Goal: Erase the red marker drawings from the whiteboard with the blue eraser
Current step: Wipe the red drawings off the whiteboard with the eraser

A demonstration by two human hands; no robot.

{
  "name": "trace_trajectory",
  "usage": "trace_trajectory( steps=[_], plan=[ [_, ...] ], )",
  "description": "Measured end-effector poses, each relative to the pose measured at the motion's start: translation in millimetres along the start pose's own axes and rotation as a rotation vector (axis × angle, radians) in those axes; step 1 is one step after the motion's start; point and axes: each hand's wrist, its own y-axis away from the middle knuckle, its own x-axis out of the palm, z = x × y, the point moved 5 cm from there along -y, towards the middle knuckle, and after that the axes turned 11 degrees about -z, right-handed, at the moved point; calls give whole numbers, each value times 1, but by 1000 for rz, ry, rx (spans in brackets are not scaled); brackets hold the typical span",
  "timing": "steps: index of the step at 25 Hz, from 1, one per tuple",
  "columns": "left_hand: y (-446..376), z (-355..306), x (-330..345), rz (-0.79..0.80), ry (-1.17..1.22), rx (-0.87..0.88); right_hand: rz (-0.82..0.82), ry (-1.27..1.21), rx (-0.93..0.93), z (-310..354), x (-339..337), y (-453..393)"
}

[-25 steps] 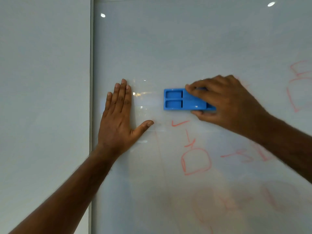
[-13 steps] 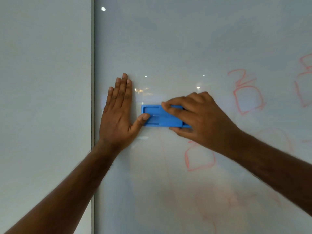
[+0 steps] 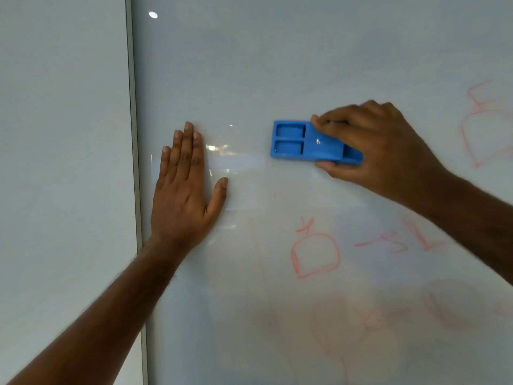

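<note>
Eraser mid-board, right hand gripping it

Whiteboard [image 3: 305, 65] fills most of the view; its left frame edge [image 3: 134, 162] runs top to bottom, tilted slightly, with a plain panel [image 3: 61, 162] beyond it. Left hand [image 3: 184, 190] lies flat on the board just right of that edge, fingers up, thumb spread right, grip released, holding nothing. Clear board lies between thumb and eraser [image 3: 302, 143], and the whole upper board is bare. Eraser is pressed on the board at mid-height, right of centre, long axis near horizontal, left end slightly higher, free end pointing left toward the left hand; two recessed pockets show on that end. Right hand [image 3: 380, 145] grasps its right half, fingers over the top edge, thumb under the bottom edge. Red drawings [image 3: 315, 254] sit below the eraser, well apart from it; more red marks [image 3: 480, 123] sit at the right edge, beyond the right hand. Faint pink smears [image 3: 361, 323] lower right.
</note>
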Motion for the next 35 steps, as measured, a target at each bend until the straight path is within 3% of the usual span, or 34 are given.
trace_trajectory(
  steps=[4,8,12,17,20,25,28,35],
  plan=[
    [0,0,0,-2,5,-2,-43,-47,65,20,22,-23],
    [0,0,0,5,4,-6,5,-69,-96,55,22,15],
    [0,1,1,24,-9,-11,62,-42,-225,45,4,47],
    [0,0,1,31,-15,-16,10,31,-47,-7,-6,-1],
    [0,-4,2,35,-13,-41,-20,11,32,4,12,-29],
    [-1,-4,4,71,-8,-34,27,-22,-204,59,23,20],
    [-10,-5,5,105,-15,18,51,-20,-287,40,5,43],
    [-55,-41,26,100,-12,34,-17,39,66,-68,-12,-42]
  ],
)
